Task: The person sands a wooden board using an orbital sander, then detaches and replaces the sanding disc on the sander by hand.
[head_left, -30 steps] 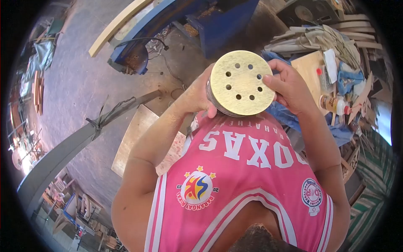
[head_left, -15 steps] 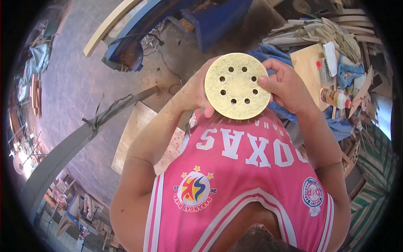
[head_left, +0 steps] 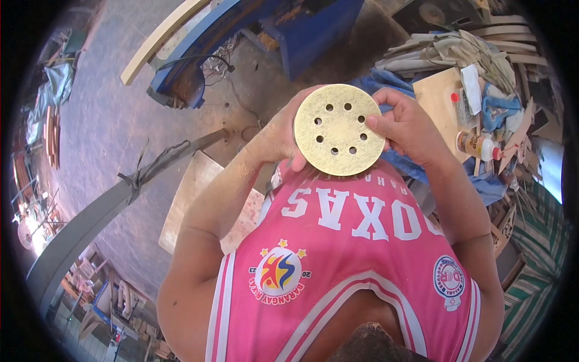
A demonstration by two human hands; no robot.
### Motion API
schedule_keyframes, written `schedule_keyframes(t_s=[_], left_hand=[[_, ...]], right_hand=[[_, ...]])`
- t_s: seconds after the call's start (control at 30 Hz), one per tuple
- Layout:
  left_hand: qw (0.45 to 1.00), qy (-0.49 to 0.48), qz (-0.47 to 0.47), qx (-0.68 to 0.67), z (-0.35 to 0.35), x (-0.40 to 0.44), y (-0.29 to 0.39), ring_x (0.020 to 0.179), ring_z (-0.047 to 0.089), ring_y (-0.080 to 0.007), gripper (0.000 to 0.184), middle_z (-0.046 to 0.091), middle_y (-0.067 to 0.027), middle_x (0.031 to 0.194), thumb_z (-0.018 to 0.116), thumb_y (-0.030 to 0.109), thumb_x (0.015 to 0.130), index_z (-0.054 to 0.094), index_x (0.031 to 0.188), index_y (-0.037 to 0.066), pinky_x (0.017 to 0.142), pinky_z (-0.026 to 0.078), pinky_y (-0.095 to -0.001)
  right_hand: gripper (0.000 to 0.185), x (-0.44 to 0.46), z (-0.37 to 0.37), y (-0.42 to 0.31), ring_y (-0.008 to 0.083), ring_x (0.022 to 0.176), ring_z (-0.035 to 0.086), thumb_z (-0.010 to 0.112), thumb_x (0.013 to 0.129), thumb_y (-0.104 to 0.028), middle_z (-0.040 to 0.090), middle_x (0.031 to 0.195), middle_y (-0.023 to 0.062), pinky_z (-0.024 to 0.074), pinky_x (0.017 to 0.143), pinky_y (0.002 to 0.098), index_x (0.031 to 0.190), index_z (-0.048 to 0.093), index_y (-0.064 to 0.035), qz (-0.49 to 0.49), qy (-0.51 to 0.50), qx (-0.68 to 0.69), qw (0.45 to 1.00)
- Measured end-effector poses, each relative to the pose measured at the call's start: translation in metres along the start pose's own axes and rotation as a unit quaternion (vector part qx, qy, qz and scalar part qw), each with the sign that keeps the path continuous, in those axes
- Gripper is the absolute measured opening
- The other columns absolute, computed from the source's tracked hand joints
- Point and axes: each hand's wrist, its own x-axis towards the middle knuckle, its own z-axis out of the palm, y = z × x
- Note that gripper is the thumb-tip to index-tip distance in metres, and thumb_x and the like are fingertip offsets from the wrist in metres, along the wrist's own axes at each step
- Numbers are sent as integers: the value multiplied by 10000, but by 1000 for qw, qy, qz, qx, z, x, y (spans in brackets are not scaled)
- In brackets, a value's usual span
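Observation:
A round yellow sanding disc [head_left: 341, 130] with a ring of several dark holes faces up in front of my chest. My left hand [head_left: 283, 130] supports it from the left, thumb at its lower edge and the other fingers hidden behind it. Whether something else lies under the disc is hidden. My right hand [head_left: 407, 123] pinches the disc's right edge, thumb on top near the holes and fingers curled at the rim.
A blue machine or frame [head_left: 313, 36] with cables stands ahead. At right are a plywood piece [head_left: 434, 99], a glue bottle [head_left: 476, 145], cloths and wood strips [head_left: 506, 36]. A grey curved bar [head_left: 90, 205] crosses the left side, near a pale board [head_left: 181, 202].
The disc has turned slightly and shifted a little down in view, still in both hands. My right thumb has moved slightly left with the disc's edge.

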Motion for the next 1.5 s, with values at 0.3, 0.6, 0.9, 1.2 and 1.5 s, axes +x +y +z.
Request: schedule_keyframes(t_s=[0.3,0.6,0.9,1.2,1.5], left_hand=[[999,16,-19,-31,12,7,17,1382,474,-224,1476,497,-94,1476,900,681,311,333,1511,36,1183,369,-423],[1000,4,25,-1,5,13,11,1401,445,-224,1453,467,-105,1500,897,714,387,318,1524,19,1184,345,-408],[986,116,-39,-115,-19,22,-7,1383,483,-202,834,495,-114,1509,732,381,930,298,1571,70,1181,356,-432],[941,152,105,-283,-34,96,-9,1373,465,-269,1288,460,-79,1542,498,960,600,365,1556,107,1157,350,-518],[908,329,43,256,-162,135,96,967,713,-205,405,768,-108,972,724,345,914,736,1113,-7,894,547,-345]], right_hand=[[214,-2,-3,-14,26,399,432,705,965,-228,595,582,-13,298,361,218,1071,611,-68,27,5,-33,999],[232,9,-9,-15,53,473,486,720,928,-206,617,616,6,380,458,253,1069,611,-58,17,-7,-119,993],[617,73,-30,59,103,688,588,787,878,-341,627,790,8,480,598,289,1310,491,-14,-52,104,4,993],[955,124,21,80,242,1225,568,852,834,-325,508,1397,106,512,1012,444,1578,280,-147,-265,66,277,921],[640,128,-44,55,300,1042,609,725,861,-87,536,1239,121,604,767,500,1420,417,-125,-235,273,416,835]])
